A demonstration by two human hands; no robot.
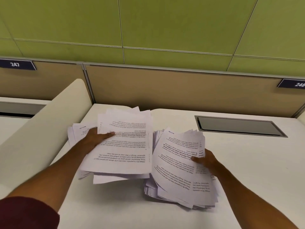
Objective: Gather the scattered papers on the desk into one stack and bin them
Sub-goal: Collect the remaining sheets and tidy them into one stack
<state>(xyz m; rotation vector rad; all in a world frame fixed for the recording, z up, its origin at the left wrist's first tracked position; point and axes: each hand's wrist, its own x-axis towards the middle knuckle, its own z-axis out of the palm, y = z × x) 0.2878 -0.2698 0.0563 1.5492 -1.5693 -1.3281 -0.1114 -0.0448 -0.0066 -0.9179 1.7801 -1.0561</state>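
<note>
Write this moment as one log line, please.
stage: gathering | left hand: grips left bundle, partly lifted | right hand: holds right pile on desk | stacks: two, unmerged | bin: unseen

White "247" on the left number plate [15,64], dark blue, fixed to the tan partition [165,86]; white "248", cut by the frame edge, on the right number plate [295,84]. Upside down on the top sheets of the left paper pile [122,146] and the right paper pile [178,164]: repeated lines beginning "Village life is a peaceful, close-knit, and nature-connected way of living". Small headings there too blurred to read.
</note>
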